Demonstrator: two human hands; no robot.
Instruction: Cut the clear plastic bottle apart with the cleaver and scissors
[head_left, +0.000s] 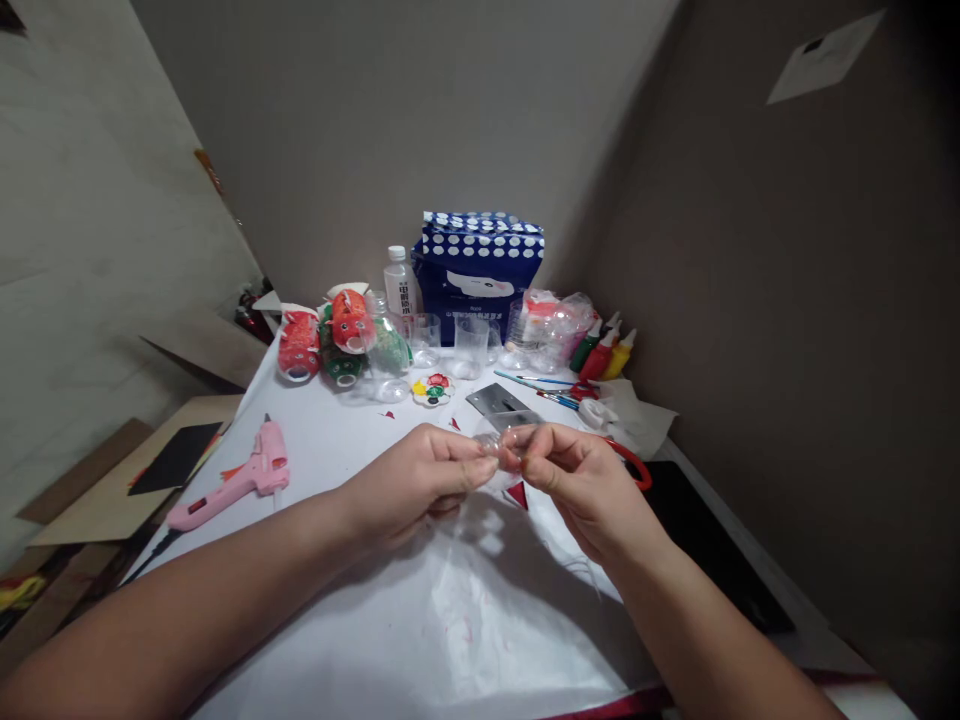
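Note:
My left hand (420,480) and my right hand (577,480) meet above the white table sheet (480,620). Between their fingertips they pinch a small clear plastic piece (501,442), both hands closed on it. A small red paper triangle (517,494) lies on the sheet just below the hands. Red-handled scissors (634,462) lie partly hidden behind my right hand.
A pink glue gun (236,480) lies at the left. At the back stand painted red and green bottle fish (330,340), a white bottle (399,282), a blue dotted bag (480,262), clear cups (471,345), paint bottles (604,352), a paint palette (433,388) and brushes (544,384).

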